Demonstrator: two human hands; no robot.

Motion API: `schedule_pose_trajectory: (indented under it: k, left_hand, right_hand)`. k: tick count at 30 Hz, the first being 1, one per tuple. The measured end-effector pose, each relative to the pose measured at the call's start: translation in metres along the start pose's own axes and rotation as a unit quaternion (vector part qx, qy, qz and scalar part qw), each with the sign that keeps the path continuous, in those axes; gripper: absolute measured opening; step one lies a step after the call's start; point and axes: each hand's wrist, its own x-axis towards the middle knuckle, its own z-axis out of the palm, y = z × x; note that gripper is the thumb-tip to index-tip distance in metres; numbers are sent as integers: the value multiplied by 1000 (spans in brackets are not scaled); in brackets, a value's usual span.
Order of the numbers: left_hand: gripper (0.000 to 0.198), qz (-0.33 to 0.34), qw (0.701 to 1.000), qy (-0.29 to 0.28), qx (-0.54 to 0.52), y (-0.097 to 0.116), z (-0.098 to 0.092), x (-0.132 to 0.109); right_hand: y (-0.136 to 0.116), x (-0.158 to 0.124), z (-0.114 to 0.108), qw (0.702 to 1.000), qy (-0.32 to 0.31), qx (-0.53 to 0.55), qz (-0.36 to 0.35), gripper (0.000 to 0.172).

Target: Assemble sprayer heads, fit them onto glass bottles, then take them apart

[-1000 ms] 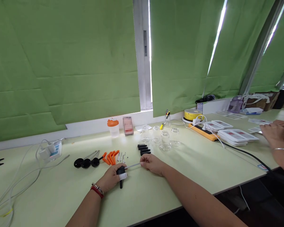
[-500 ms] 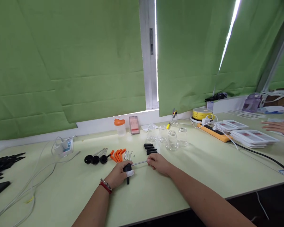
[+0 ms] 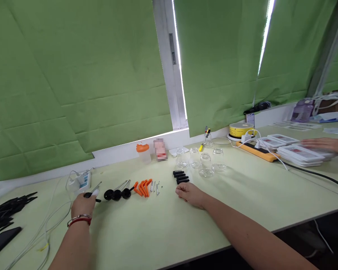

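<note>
My left hand (image 3: 83, 205) is closed round a black round part with a thin metal rod (image 3: 97, 186), near the power strip on the left. To its right lie several black round pieces with metal rods (image 3: 116, 194), orange angled handles (image 3: 143, 187) and small metal pins (image 3: 154, 186). My right hand (image 3: 190, 194) rests on the table with its fingers curled together; whether anything is inside them is hidden. Just beyond it sit several short black ribbed pieces (image 3: 181, 176). Behind those stand several clear glass jars (image 3: 205, 165).
A shaker cup with an orange lid (image 3: 142, 148) stands at the back. White power strip (image 3: 84, 180), cables and black parts (image 3: 8, 210) lie left. On the right are an orange power strip (image 3: 256, 152), a yellow reel (image 3: 239, 130), stacked white packs (image 3: 301, 155) and another person's hand (image 3: 322, 144).
My left hand has moved left with the black part, and the rod has come away from my right fingers. My right hand stays near the black ribbed pieces. The other person's hand has moved over the packs.
</note>
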Motion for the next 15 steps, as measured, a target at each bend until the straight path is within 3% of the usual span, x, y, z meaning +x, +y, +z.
schedule_pose_trajectory:
  k: [6, 15]
  left_hand:
    - [42, -50, 995, -85, 19, -6, 19, 6]
    - [50, -25, 997, -74, -4, 4, 42, -12]
  right_hand:
    - [0, 0, 0, 1000, 7, -16, -5, 27]
    - [3, 1, 0, 1000, 5, -28, -8, 28]
